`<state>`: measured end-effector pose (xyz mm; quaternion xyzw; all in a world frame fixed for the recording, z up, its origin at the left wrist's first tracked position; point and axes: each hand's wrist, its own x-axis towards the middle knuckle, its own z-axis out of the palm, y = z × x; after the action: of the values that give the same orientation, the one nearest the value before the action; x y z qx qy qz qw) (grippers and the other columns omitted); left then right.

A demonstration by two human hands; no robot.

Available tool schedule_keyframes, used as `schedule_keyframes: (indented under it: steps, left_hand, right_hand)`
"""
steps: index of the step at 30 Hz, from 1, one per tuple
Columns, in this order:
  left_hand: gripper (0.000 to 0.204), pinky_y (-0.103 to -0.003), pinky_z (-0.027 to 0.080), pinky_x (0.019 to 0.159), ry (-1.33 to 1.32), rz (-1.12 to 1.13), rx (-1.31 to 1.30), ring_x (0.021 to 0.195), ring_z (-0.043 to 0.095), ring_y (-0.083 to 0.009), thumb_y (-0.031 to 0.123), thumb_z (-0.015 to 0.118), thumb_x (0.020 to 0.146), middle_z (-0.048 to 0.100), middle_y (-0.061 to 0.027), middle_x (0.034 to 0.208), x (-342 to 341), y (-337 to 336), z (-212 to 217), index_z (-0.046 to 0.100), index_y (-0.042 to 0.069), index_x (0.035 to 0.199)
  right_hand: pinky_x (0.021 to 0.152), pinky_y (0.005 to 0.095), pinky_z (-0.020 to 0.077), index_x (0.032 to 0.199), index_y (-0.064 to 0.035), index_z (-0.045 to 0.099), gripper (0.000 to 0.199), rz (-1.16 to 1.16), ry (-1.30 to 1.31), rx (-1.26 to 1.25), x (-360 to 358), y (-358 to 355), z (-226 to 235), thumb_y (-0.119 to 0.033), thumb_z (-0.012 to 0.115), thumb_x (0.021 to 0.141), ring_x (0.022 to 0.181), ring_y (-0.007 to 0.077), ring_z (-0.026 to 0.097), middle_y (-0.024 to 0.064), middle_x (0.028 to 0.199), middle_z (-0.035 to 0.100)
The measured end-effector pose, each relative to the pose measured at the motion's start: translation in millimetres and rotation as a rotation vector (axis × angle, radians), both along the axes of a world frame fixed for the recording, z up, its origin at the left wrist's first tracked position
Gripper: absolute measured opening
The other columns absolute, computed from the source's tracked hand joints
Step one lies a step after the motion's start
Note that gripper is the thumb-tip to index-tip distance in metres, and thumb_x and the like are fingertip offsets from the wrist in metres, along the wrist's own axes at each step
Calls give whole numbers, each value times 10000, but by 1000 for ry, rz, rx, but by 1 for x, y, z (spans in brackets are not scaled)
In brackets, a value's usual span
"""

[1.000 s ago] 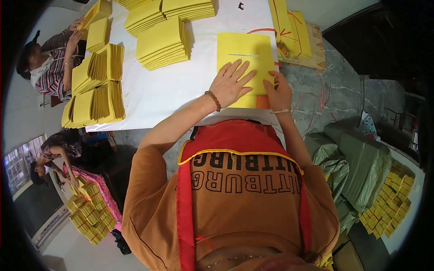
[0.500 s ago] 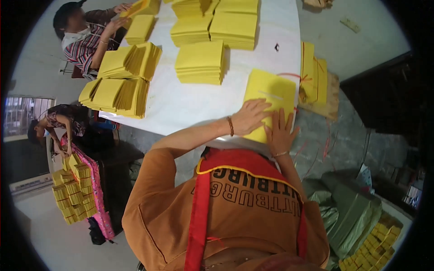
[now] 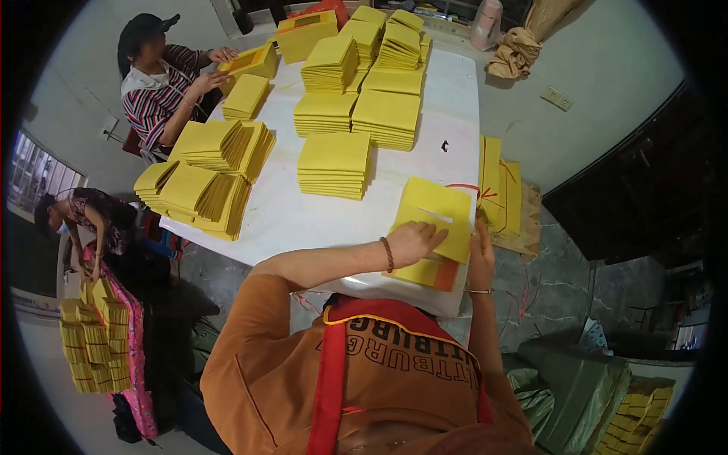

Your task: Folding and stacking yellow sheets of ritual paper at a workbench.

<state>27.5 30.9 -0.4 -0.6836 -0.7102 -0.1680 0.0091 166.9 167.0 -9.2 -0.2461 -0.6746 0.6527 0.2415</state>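
At the near right corner of the table lies a stack of yellow paper (image 3: 447, 201) with a white strip across its upper face. Its near part shows an orange patch (image 3: 446, 274) on the layer beneath. My left hand (image 3: 413, 244), with a beaded bracelet at the wrist, is closed with bent fingers on the yellow paper near its left side. Along the paper's right edge stands my right hand (image 3: 481, 254), fingers stretched out and touching or very near that edge. A red string (image 3: 464, 186) runs off the far right corner of the paper.
Several yellow paper stacks (image 3: 334, 164) stand on the white table (image 3: 265, 189). Tied yellow bundles (image 3: 491, 182) rest on a wooden board beyond the right edge. One co-worker handles a yellow block (image 3: 254, 62) at far left; another bends over bundles (image 3: 95, 334) at left.
My left hand has gone from lying flat to bent fingers, and an orange patch now shows. My right hand has moved from the paper's top to its right edge. The view has shifted.
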Motion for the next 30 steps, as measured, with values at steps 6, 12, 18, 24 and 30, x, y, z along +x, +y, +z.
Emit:
schedule_keyframes:
  steps: [6, 12, 18, 24, 30]
  left_hand:
    - [557, -418, 398, 840, 297, 266, 458, 1025, 535, -234, 55, 573, 663, 567, -81, 1120, -117, -50, 37, 510, 163, 1206]
    - [521, -391, 399, 805, 311, 498, 268, 1003, 545, -227, 49, 552, 721, 566, -64, 1133, -199, -93, -4, 496, 195, 1218]
    - [534, -382, 394, 831, 228, 514, 85, 1034, 531, -231, 12, 540, 723, 570, -61, 1117, -207, -95, -23, 495, 195, 1223]
    - [500, -425, 368, 874, 175, 492, -255, 1076, 492, -259, 219, 589, 722, 532, -77, 1152, -220, -104, -31, 501, 193, 1213]
    - [720, -449, 359, 945, -19, 653, 63, 1199, 386, -330, 426, 613, 691, 371, -180, 1339, -222, -118, -55, 411, 92, 1297]
  right_hand:
    - [971, 296, 325, 1292, -7, 415, 439, -63, 178, -103, -37, -16, 7, -271, 423, 941, 1193, 170, 416, 97, 1293, 451]
    - [925, 301, 368, 1276, -28, 437, 472, 158, 61, -161, -115, -62, 28, -346, 419, 928, 1163, 173, 443, 88, 1251, 484]
    - [946, 359, 345, 1317, -123, 391, 508, 249, -106, -390, -194, -77, -19, -398, 455, 894, 1205, 224, 399, 82, 1312, 420]
    - [969, 432, 296, 1353, -103, 312, 663, 188, -240, -367, -253, -104, -17, -493, 484, 845, 1268, 261, 314, 104, 1404, 293]
    - [810, 342, 454, 1199, 38, 424, 497, 122, -97, -492, -271, -106, -54, -123, 634, 778, 995, 230, 541, 167, 1136, 524]
